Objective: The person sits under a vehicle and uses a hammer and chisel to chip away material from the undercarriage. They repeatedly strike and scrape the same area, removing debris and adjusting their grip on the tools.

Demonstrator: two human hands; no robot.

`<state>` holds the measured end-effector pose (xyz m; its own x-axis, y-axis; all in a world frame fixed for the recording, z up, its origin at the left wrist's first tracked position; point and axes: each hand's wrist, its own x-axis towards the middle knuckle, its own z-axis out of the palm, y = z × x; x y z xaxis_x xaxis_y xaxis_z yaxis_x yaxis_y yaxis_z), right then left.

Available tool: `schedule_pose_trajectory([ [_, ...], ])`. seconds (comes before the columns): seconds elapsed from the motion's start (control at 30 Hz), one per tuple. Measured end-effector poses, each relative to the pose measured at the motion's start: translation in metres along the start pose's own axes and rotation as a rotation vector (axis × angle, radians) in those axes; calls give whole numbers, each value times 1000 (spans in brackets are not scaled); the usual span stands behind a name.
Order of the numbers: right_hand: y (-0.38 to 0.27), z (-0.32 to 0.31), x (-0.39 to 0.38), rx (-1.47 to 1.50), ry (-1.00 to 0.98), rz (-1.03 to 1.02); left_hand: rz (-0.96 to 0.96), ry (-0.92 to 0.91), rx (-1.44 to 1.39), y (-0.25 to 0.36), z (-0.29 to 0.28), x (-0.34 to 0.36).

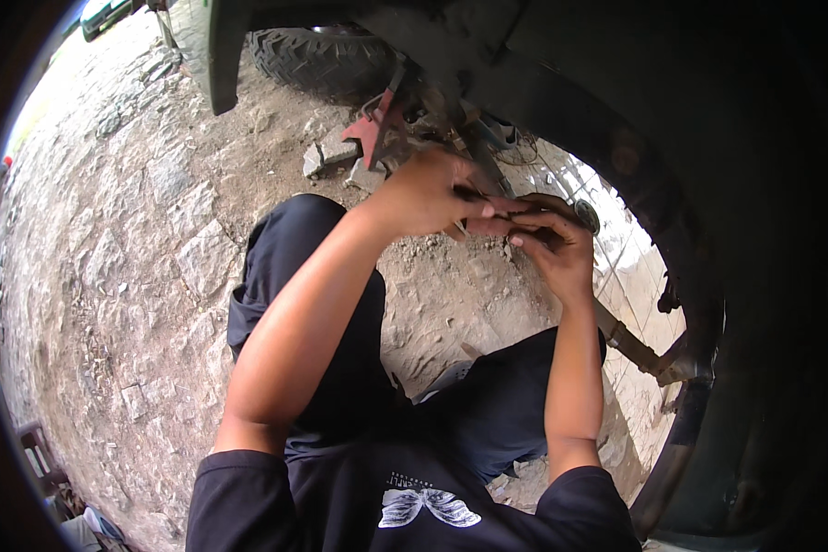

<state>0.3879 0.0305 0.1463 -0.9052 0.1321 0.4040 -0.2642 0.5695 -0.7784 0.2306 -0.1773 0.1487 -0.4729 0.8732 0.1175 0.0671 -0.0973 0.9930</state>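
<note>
My left hand (432, 193) and my right hand (559, 244) meet in front of my knees, beneath the dark underside of a vehicle (561, 55). The left fingers reach across to the right ones, closed in a pinch, partly smeared by motion. My right fingers are bent and pressed together against the left fingertips. Whatever lies between them is hidden or too small to name. Just past the right knuckles is a dark round part (586, 216). Beyond my left hand stands a red metal piece (366, 136), its kind not clear.
A knobbly tyre (327, 63) is at the far side, with broken stones (327, 156) near it. A metal rod (630, 348) runs to the right of my right forearm. Rough stone paving (129, 276) spreads on the left. A brown crate (39, 453) stands at the lower left.
</note>
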Motion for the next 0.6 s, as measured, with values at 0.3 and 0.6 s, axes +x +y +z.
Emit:
schedule_pose_trajectory([
  [0.3, 18, 18, -18, 241, 101, 22, 59, 14, 244, 4, -1, -8],
  [0.6, -4, 39, -8, 389, 306, -11, 165, 97, 253, -1, 0, -9],
])
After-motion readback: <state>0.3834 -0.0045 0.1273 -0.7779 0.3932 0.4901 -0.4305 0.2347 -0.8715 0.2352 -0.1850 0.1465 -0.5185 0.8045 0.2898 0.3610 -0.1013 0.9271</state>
